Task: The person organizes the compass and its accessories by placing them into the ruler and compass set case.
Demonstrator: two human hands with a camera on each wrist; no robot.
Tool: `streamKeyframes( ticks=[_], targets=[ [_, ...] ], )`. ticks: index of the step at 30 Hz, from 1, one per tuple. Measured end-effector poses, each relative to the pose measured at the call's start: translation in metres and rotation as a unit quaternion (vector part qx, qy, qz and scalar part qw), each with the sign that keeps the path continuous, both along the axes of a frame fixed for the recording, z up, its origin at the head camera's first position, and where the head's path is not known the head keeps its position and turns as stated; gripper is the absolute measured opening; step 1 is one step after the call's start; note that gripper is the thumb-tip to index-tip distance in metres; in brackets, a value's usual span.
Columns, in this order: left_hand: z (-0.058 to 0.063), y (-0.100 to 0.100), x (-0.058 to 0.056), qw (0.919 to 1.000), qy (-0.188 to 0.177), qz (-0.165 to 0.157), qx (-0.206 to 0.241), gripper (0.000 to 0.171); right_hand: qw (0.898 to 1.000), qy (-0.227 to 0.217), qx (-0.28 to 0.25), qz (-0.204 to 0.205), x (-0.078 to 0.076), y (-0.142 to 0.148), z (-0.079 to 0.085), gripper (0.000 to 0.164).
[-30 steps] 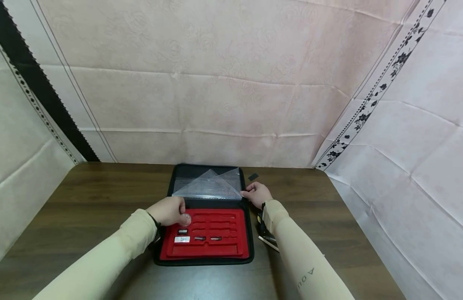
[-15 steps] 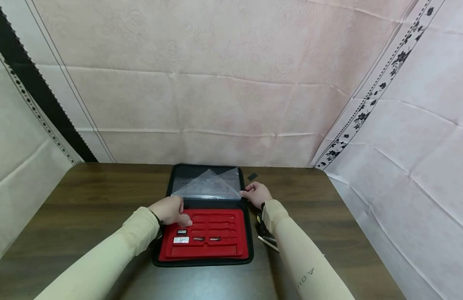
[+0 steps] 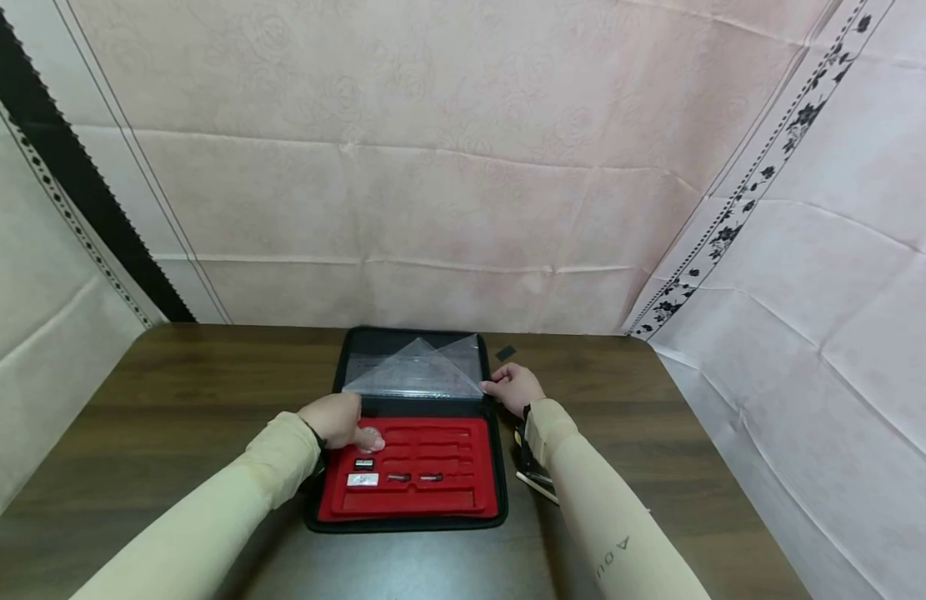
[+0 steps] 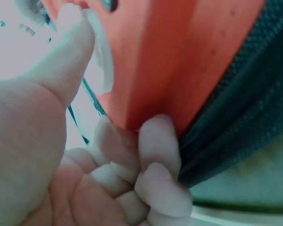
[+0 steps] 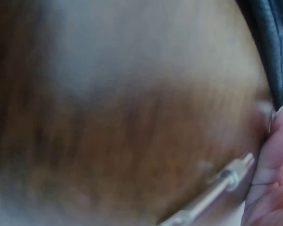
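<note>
While the head view is showing both arms, the left hand (image 3: 341, 417) is pressing its straight thumb on a pale round disc (image 4: 104, 61) in the red tray (image 3: 410, 502), which is lying beside it in a black case (image 3: 428, 407) on the tabletop (image 3: 230, 375). Only the left wrist view is revealing the other fingers (image 4: 160, 146), bending loosely at the tray's edge, and the disc's curved rim. The right hand (image 3: 515, 389) is pinching a corner of the clear sheet (image 3: 417, 375); its wrist view is cutting that grip off at the border but disclosing a metal rod (image 5: 210, 195) beside the fingers. Nearer the person than the left thumb, a white label (image 3: 362, 480) and two dark cylinders (image 3: 398, 477) are sitting in the tray, visible only from the head.
</note>
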State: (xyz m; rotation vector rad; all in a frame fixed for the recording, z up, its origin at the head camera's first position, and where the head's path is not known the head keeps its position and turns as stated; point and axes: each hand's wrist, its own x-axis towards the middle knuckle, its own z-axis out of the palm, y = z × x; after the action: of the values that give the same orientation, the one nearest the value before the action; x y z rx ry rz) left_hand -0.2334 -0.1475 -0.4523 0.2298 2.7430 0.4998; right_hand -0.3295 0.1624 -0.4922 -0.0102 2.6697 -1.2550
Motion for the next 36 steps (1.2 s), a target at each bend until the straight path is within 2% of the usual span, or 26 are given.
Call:
streamKeyframes(
  ticks=[8,13,18,23,29,32,36],
  targets=[
    [-0.007,-0.009,-0.003,0.9982,0.008,0.033,0.05,0.038,1.0,0.001,0.0,0.001,-0.001,0.001,-0.005,0.032],
    [-0.006,-0.011,-0.003,0.9984,0.008,0.038,0.041,0.038,1.0,-0.006,-0.001,0.006,-0.001,0.0,-0.007,0.032],
    [-0.001,-0.007,-0.001,0.999,0.026,0.031,0.019,0.037,1.0,-0.003,-0.002,0.006,0.0,0.0,-0.001,0.033],
    [0.0,-0.001,0.007,0.9985,0.048,0.024,0.007,0.034,1.0,-0.001,0.008,0.002,-0.002,0.002,-0.004,0.033],
    [-0.007,-0.001,0.019,0.9949,0.1,0.008,0.007,0.031,1.0,-0.001,0.007,-0.001,0.002,0.002,-0.006,0.031],
    [-0.005,-0.007,0.023,0.9943,0.103,0.01,0.027,0.029,1.0,-0.002,0.004,-0.001,0.004,0.001,-0.004,0.031],
    [0.005,-0.025,0.028,0.9936,0.099,0.031,0.044,0.024,1.0,0.002,0.006,0.001,0.003,0.001,-0.002,0.031]
  ],
)
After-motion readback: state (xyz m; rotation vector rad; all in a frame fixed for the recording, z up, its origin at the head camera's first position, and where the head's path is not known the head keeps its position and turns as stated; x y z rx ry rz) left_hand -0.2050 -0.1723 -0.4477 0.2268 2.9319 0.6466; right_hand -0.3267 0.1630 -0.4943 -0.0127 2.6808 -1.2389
